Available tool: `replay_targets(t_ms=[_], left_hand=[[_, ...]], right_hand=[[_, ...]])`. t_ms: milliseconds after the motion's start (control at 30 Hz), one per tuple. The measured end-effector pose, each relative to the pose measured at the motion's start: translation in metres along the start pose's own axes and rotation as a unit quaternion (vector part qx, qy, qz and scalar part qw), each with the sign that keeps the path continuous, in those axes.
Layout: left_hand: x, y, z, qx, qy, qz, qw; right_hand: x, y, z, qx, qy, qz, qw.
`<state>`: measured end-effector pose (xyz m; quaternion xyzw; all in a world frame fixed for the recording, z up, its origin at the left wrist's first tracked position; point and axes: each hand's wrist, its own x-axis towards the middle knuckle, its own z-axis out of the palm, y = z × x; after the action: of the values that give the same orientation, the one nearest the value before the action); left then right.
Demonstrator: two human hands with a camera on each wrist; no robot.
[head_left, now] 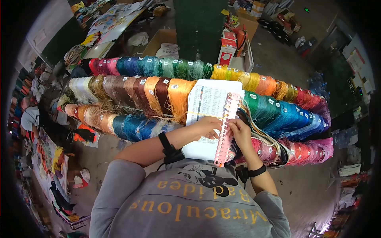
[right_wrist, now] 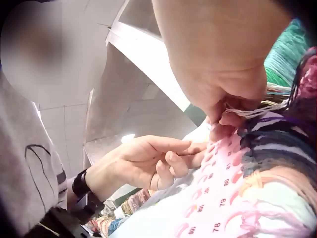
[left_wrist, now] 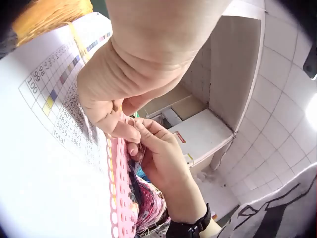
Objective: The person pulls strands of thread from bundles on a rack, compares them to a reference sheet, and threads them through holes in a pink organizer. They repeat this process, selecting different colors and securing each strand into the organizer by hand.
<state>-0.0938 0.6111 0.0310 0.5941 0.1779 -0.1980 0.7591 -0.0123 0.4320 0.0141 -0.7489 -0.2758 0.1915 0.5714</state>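
A long pink card [head_left: 223,142] with numbered holes lies along the right side of white printed sheets [head_left: 198,150]. My right hand [head_left: 241,133] is at its outer edge, pinching pale thread strands [right_wrist: 247,112] between thumb and fingers. Dark, peach and pink thread bundles [right_wrist: 277,179] are looped through the card's holes. My left hand [head_left: 207,127] reaches over the sheets, its fingertips right at the card and close to the right fingertips. In the right wrist view, the left hand [right_wrist: 148,161] has loosely bent fingers. A yellow thread [left_wrist: 77,42] crosses the sheets beside it.
Rows of colored thread hanks [head_left: 131,93] with small white labels hang in front and to both sides. A person [head_left: 33,119] is by a cluttered table on the left. Behind the rows stand an open cardboard box [head_left: 160,39] and a red-and-white carton [head_left: 227,49].
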Motion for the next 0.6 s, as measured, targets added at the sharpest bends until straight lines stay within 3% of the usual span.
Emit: replay_targets(t_ms=[67,200,367,600], left_hand=[[0.002,0.003,0.003,0.005,0.013,0.013,1.0],[0.012,0.004,0.01,-0.001,0.039,0.056,0.998],[0.017,0.005,0.014,0.006,0.053,0.093,0.994],[0.022,0.005,0.014,0.031,0.041,0.122,0.991]], right_hand=[[0.002,-0.003,0.001,-0.062,0.053,-0.036,0.996],[0.001,-0.015,0.005,-0.062,0.087,-0.022,0.994],[0.001,-0.015,0.008,-0.167,0.151,-0.103,0.969],[0.005,-0.009,0.004,-0.188,0.109,-0.108,0.97]])
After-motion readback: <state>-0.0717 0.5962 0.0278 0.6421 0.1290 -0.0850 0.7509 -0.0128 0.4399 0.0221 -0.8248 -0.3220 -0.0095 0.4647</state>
